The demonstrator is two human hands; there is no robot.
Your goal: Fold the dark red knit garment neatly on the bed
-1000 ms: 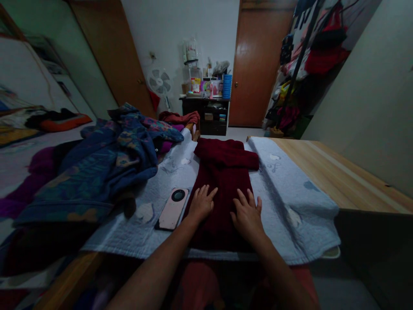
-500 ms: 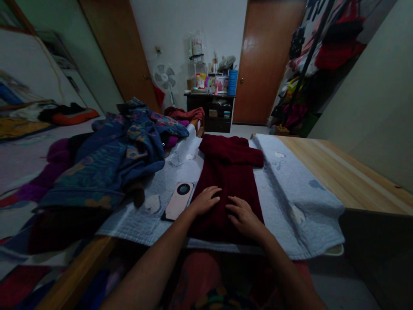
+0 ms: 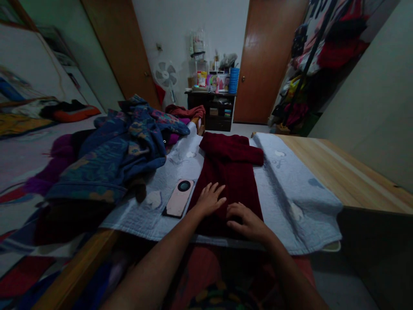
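Observation:
A dark red long garment (image 3: 229,172), perhaps a sweater, lies flat on a pale blue quilted cloth (image 3: 280,185). One sleeve is folded across its far end. My left hand (image 3: 210,201) rests on the garment's near left part, fingers spread and palm down. Beside it, my right hand (image 3: 247,220) touches the near right part with its fingers loosely bent and the thumb apart. Neither hand grips the fabric. A pink phone (image 3: 179,198) with a round black camera lies left of the garment, apart from it.
A heap of clothes with a blue floral denim piece (image 3: 106,159) covers the left side. Wooden boards (image 3: 348,172) lie to the right. Farther back stand a white fan (image 3: 166,74) and a dark shelf (image 3: 216,110) with small items. Clothes and bags (image 3: 342,51) hang at right.
My left hand has spread its fingers and shifted slightly toward the right. My right hand has drawn a little nearer to me, its fingers more bent. The garment lies nearly as before.

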